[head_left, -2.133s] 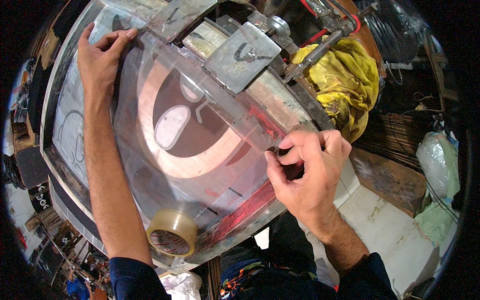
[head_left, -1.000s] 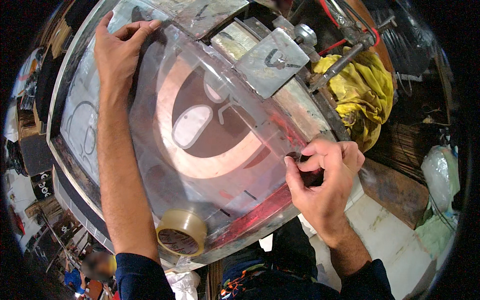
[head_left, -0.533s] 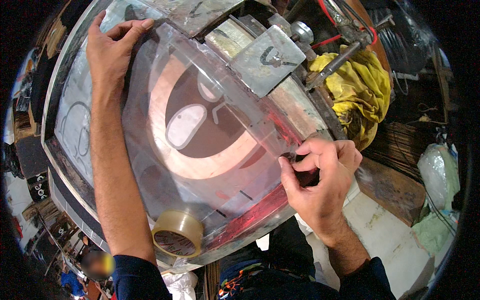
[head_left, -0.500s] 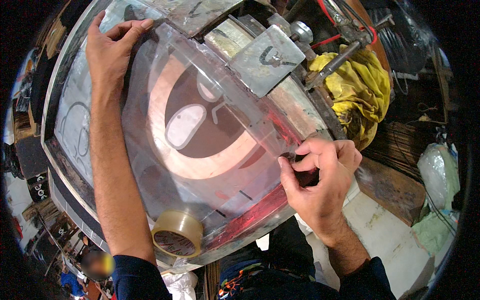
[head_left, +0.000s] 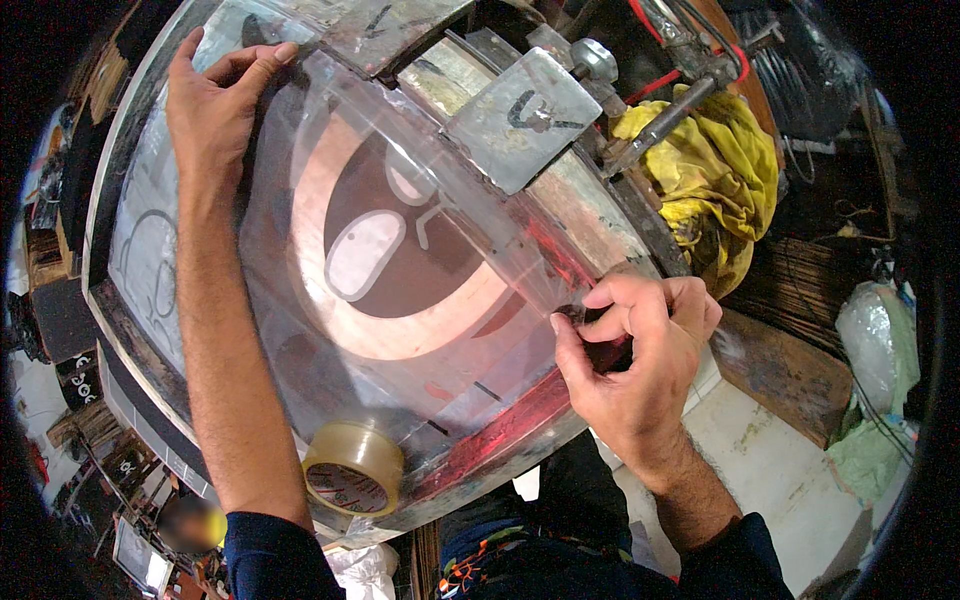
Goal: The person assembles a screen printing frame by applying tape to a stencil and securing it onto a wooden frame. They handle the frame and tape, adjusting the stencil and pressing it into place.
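Observation:
A printing screen (head_left: 415, 375) with a ring-shaped design lies in front of me, framed in wood. Along its right side, a strip of clear tape (head_left: 455, 195) runs slantwise between my hands. My left hand (head_left: 215, 105) is at the far end, thumb and forefinger pinched together at the strip's upper end; the exact grip is hard to see. Nearer me, my right hand (head_left: 645, 350) pinches the strip's lower end, just above the red-stained corner of the screen. A roll of clear tape (head_left: 350, 468) rests on the near edge beside my left forearm.
Metal clamp plates (head_left: 525, 120) with a knob hold the screen's far right side. Past them hang a metal rod (head_left: 665, 125) and a crumpled yellow cloth (head_left: 715, 180). A wooden block (head_left: 785, 380) and a plastic bag (head_left: 875, 335) are at right. Someone sits at lower left.
The whole view has shifted very slightly to the left. Both hands keep their pinch and their places on the screen.

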### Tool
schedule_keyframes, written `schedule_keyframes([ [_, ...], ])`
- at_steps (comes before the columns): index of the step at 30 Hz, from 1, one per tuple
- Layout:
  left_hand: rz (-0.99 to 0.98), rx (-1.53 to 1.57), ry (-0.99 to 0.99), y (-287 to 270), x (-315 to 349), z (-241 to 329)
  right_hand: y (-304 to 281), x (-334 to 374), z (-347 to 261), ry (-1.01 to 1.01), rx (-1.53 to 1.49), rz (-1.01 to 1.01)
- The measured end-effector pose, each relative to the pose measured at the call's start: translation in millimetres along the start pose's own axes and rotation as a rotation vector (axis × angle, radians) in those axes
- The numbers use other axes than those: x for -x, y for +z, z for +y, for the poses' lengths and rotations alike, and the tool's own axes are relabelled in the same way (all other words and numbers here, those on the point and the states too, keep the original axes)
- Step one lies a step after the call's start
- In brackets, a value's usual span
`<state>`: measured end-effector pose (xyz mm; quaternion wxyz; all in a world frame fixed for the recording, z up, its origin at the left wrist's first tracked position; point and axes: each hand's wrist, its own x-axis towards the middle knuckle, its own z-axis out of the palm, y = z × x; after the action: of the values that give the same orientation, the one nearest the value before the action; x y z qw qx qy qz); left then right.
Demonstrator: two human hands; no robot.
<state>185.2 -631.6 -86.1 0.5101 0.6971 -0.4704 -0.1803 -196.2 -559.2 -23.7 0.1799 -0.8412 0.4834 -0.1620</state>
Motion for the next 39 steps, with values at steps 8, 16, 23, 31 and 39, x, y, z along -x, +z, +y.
schedule_keyframes([
  [8, 0.008, 0.013, -0.002, 3, 1, 3, 0, -1, -4, 0.034, 0.008, 0.031],
  [16, 0.002, 0.023, 0.002, 3, 2, 3, 1, -1, -5, 0.031, 0.035, 0.026],
  [23, 0.043, 0.072, -0.052, 7, 2, 10, 2, 0, -5, -0.012, 0.065, 0.035],
  [31, 0.082, 0.190, -0.142, 15, 4, 21, 3, 1, -3, -0.045, 0.079, 0.035],
  [39, 0.108, 0.112, -0.044, 18, 8, 24, 1, 0, -5, -0.018, 0.108, 0.001],
])
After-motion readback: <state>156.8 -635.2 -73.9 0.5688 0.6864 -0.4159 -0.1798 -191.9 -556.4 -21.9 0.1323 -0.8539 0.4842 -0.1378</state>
